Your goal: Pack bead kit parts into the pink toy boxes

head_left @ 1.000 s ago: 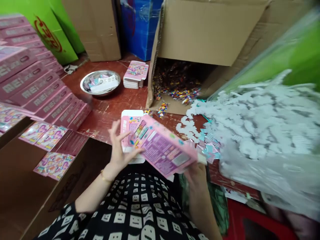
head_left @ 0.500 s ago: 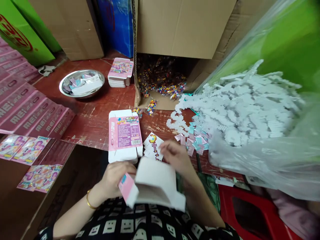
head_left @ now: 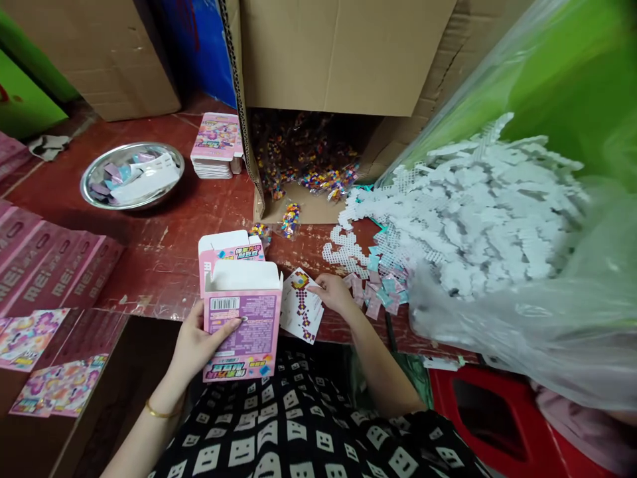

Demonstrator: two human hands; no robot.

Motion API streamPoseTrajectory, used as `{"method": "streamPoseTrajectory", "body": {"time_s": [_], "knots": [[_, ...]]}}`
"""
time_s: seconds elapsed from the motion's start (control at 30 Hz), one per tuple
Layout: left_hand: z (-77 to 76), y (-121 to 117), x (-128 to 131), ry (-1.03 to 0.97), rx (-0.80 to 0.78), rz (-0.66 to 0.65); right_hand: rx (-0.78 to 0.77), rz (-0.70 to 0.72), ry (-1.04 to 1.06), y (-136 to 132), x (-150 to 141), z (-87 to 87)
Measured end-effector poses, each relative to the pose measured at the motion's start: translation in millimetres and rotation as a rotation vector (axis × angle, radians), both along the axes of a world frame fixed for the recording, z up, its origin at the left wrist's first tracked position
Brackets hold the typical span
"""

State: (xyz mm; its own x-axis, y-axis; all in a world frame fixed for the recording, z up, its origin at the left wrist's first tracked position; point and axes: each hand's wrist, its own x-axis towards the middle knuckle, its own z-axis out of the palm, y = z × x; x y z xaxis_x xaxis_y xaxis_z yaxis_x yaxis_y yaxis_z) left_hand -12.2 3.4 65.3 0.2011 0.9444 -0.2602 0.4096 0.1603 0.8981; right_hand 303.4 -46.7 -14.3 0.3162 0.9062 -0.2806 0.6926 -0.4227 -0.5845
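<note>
My left hand (head_left: 203, 342) grips a pink printed box (head_left: 242, 332), thumb across its text side, the open end with white flaps facing away from me. Behind it, on the red table, lies another pink box (head_left: 226, 251), partly covered. With thumb and fingers pinched, my right hand (head_left: 332, 292) holds the edge of a white card (head_left: 302, 312) printted with a purple and yellow pixel pattern. Pink and blue sachets (head_left: 383, 292) lie just right of that hand. Bags of coloured beads (head_left: 290, 220) rest beyond the boxes.
A metal bowl (head_left: 132, 176) with sachets and a stack of flat boxes (head_left: 217, 146) stand at the back left. A carton (head_left: 328, 60) holds more bead bags. White perforated pieces (head_left: 478, 212) spill from a plastic bag at right. Pink boxes (head_left: 54, 262) stand at left.
My left hand has turned the box, so its printed side now faces up and its open end points away. My right hand has closed on the card. The whole view has shifted.
</note>
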Motion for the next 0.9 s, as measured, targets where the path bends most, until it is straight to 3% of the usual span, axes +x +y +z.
{"method": "streamPoseTrajectory", "body": {"time_s": [0.2,0.3,0.43,0.6,0.73,0.83,0.9], "knots": [[-1.1,23,2,0.020,-0.052,-0.026,0.098,-0.001,-0.056,-15,-9,-4.3],[-6.7,25,2,0.038,-0.046,-0.054,0.210,-0.171,-0.103,-40,18,-9.8],[-14.4,27,6,0.040,-0.099,-0.034,0.118,-0.462,-0.156,-66,64,-18.6],[-9.5,25,5,0.021,-0.063,-0.081,0.060,-0.505,-0.084,-54,88,-21.0],[-1.4,6,-10,-0.039,-0.013,-0.059,0.107,-0.494,-0.030,-49,86,9.4],[5.9,-11,-12,-0.054,0.110,-0.065,0.418,-0.464,0.150,-53,46,58.2],[12.8,-19,-5,-0.046,0.199,-0.140,0.663,-0.294,0.359,-52,0,96.5]]}}
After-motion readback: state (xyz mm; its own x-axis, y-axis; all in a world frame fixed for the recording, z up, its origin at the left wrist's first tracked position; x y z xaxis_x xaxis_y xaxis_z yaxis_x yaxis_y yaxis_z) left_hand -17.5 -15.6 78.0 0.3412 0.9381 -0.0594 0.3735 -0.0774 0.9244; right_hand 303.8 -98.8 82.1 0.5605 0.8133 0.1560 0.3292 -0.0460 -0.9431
